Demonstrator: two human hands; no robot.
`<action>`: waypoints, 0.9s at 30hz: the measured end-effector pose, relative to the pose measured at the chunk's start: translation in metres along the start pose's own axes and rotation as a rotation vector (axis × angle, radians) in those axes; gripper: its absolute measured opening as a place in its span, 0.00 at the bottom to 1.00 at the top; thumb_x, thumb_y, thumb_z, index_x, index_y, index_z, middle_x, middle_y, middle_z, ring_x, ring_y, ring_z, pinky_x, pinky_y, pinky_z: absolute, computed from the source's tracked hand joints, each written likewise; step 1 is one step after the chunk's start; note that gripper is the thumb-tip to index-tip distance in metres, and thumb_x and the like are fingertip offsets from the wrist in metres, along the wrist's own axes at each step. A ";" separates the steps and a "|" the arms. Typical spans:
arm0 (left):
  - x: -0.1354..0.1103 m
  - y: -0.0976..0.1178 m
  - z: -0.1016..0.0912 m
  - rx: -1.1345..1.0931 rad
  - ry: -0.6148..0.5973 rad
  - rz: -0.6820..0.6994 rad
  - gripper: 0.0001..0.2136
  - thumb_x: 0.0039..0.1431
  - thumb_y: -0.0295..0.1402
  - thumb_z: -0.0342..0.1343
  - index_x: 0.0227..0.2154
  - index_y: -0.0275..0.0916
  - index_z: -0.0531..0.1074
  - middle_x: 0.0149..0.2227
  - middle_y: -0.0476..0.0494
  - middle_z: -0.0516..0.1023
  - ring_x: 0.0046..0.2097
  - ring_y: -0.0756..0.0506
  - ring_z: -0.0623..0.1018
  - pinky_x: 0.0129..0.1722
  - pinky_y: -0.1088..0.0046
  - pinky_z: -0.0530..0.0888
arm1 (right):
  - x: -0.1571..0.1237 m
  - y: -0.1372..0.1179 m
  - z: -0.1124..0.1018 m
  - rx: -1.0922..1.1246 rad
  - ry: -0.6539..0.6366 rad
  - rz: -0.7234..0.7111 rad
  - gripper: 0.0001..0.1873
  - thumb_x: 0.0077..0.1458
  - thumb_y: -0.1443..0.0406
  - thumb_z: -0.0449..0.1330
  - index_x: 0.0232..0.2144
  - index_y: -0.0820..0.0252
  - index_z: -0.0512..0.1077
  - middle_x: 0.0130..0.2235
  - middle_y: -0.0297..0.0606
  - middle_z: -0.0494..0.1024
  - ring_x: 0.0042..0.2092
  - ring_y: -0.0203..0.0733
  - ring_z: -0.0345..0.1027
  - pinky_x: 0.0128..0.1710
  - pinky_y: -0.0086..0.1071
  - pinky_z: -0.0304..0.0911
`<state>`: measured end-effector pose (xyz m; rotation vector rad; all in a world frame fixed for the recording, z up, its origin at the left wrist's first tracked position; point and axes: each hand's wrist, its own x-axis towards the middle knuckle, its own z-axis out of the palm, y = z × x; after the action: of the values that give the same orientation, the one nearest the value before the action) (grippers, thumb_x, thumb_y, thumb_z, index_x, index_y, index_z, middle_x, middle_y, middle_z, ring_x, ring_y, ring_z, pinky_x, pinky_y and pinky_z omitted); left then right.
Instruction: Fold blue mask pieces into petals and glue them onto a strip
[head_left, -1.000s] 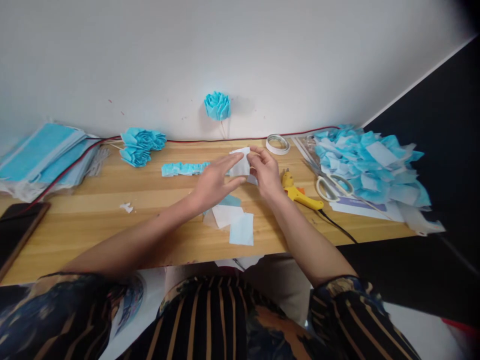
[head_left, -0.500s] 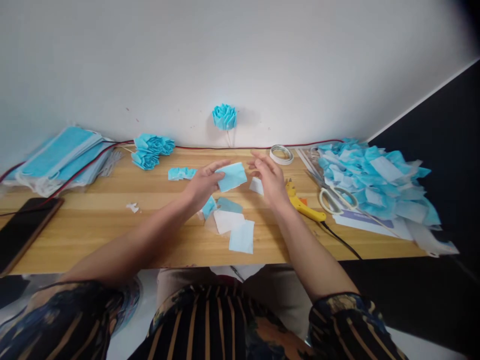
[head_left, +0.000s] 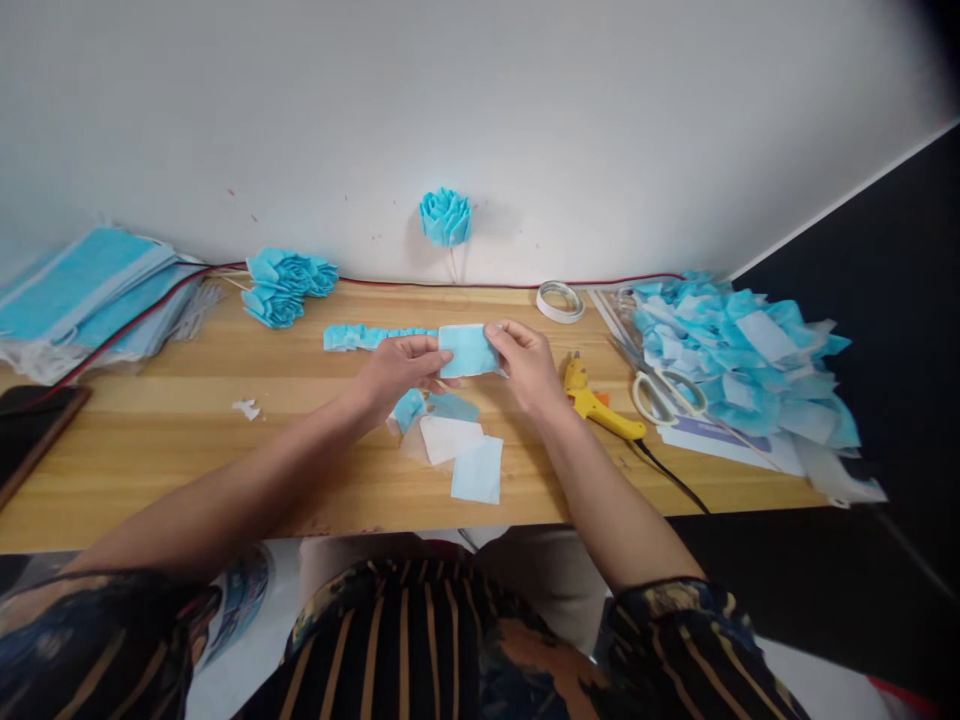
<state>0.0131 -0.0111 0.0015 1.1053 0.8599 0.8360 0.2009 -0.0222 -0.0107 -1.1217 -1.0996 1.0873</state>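
Observation:
Between my two hands is a light blue rectangle of thin fabric (head_left: pixel 469 350), held up above the table. My left hand (head_left: pixel 405 368) pinches its left edge, thumb on top. On its right edge, my right hand (head_left: pixel 526 362) has closed thumb and fingers. Behind my left hand runs a row of folded blue pieces (head_left: pixel 356 337), partly hidden by the hand and the fabric. Below the hands lie loose cut pieces: a pale blue square (head_left: pixel 477 470), a white one (head_left: pixel 450 440) and a small folded blue one (head_left: pixel 409 408).
A yellow glue gun (head_left: pixel 604 405), scissors (head_left: pixel 660 385) and a tape roll (head_left: pixel 559 301) lie to the right, beside a heap of blue petals (head_left: pixel 742 350). Blue flowers (head_left: pixel 285 285), stacked masks (head_left: pixel 90 285) and a phone (head_left: pixel 37 430) are leftward. One flower (head_left: pixel 445 217) leans against the wall.
My right hand has come in and taken the right edge of the blue fabric, which now lies straighter between both hands. The view has shifted slightly.

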 end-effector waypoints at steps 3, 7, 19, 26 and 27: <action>-0.003 -0.002 -0.004 -0.017 0.050 0.013 0.16 0.45 0.41 0.72 0.25 0.35 0.74 0.21 0.49 0.75 0.29 0.44 0.82 0.26 0.73 0.74 | 0.001 0.001 0.000 0.086 -0.042 0.050 0.23 0.47 0.46 0.67 0.21 0.56 0.68 0.23 0.28 0.66 0.27 0.34 0.60 0.28 0.29 0.60; -0.006 -0.005 -0.008 -0.058 0.045 0.029 0.16 0.45 0.42 0.72 0.25 0.36 0.73 0.22 0.48 0.76 0.29 0.43 0.82 0.27 0.72 0.75 | 0.002 0.000 -0.001 0.172 -0.128 0.185 0.27 0.49 0.39 0.61 0.31 0.56 0.76 0.27 0.34 0.75 0.31 0.39 0.70 0.31 0.32 0.66; -0.008 -0.005 -0.011 0.026 0.038 0.080 0.18 0.46 0.48 0.70 0.27 0.38 0.76 0.25 0.47 0.79 0.27 0.46 0.80 0.28 0.70 0.76 | -0.006 -0.004 0.002 0.099 -0.061 0.114 0.11 0.46 0.57 0.69 0.26 0.56 0.75 0.26 0.28 0.71 0.28 0.32 0.62 0.29 0.28 0.61; -0.011 -0.003 -0.012 0.138 0.264 0.296 0.13 0.54 0.38 0.64 0.41 0.38 0.80 0.35 0.44 0.82 0.33 0.47 0.79 0.30 0.72 0.75 | -0.006 -0.009 0.002 0.146 0.005 0.090 0.12 0.47 0.56 0.68 0.26 0.56 0.72 0.24 0.27 0.68 0.26 0.32 0.60 0.26 0.28 0.60; -0.014 -0.001 -0.010 0.177 0.288 0.338 0.13 0.56 0.38 0.63 0.41 0.38 0.80 0.37 0.43 0.83 0.35 0.47 0.79 0.32 0.72 0.76 | -0.007 -0.010 0.002 0.139 0.009 0.082 0.12 0.48 0.56 0.68 0.26 0.56 0.72 0.24 0.27 0.68 0.26 0.32 0.60 0.26 0.28 0.60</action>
<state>-0.0018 -0.0196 0.0000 1.3282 1.0152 1.2406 0.1987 -0.0296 -0.0016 -1.0678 -0.9622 1.2031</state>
